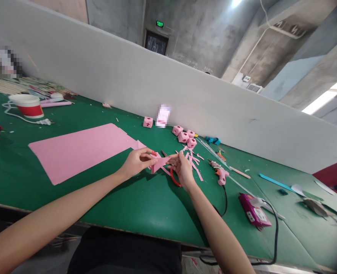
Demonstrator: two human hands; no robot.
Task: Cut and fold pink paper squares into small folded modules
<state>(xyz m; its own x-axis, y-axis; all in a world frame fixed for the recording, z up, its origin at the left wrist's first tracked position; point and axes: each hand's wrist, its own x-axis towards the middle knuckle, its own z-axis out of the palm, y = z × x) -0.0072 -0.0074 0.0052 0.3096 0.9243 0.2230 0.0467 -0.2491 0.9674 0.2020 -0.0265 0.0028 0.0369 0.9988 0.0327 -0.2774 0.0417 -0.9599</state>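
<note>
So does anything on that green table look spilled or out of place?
Nothing looks spilled: the paper cup stands upright. The only messy spot is the loose pink strips strewn untidily just on the near side of the small pink boxes, perhaps offcuts.

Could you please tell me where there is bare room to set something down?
A wide bare patch of the green table lies along the near edge, between the left forearm and the right forearm. A smaller one lies between the pink sheet and the paper cup. Scissors, paper strips and pink cubes crowd the middle.
</note>
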